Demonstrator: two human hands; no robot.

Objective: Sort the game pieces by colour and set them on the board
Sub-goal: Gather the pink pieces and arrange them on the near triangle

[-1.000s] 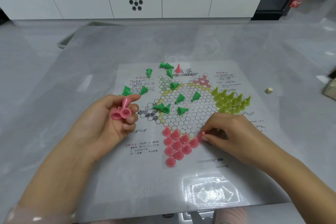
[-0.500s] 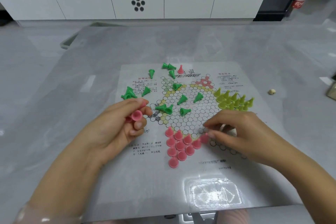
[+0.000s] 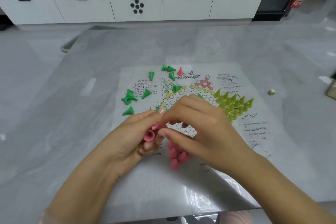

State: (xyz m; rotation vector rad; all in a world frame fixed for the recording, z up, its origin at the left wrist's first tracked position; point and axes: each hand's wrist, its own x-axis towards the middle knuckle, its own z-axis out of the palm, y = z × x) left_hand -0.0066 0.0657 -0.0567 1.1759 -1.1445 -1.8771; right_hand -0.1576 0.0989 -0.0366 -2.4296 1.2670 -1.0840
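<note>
Left hand (image 3: 134,140) grip: fingers curled round a couple of pink pieces (image 3: 149,135), one showing its hollow base to the camera. Right hand (image 3: 198,127) grip: thumb and forefinger closing on the tip of one of those pieces, pinching it out of the left hand (contact looks made, fingertips partly hide it).

Step in hand: hand-to-hand transfer of a pink piece, mid pink sort. Next move, as I read it: lift it free, turn it base-down, set it on an open cell at the edge of the pink cluster (image 3: 175,156) just below the hands, without knocking its neighbours.

Pieces: small hollow plastic cones with knob tips, light, easy to tip.

Outward on the board (image 3: 254,151), a printed sheet flat on the grey surface (image 3: 72,132):
- yellow-green pieces (image 3: 233,104) standing in a packed triangle, right side, looks done
- green pieces (image 3: 130,96) mostly lying loose across the left and top, not yet sorted
- one stray pink piece (image 3: 180,71) upright near the top edge
</note>
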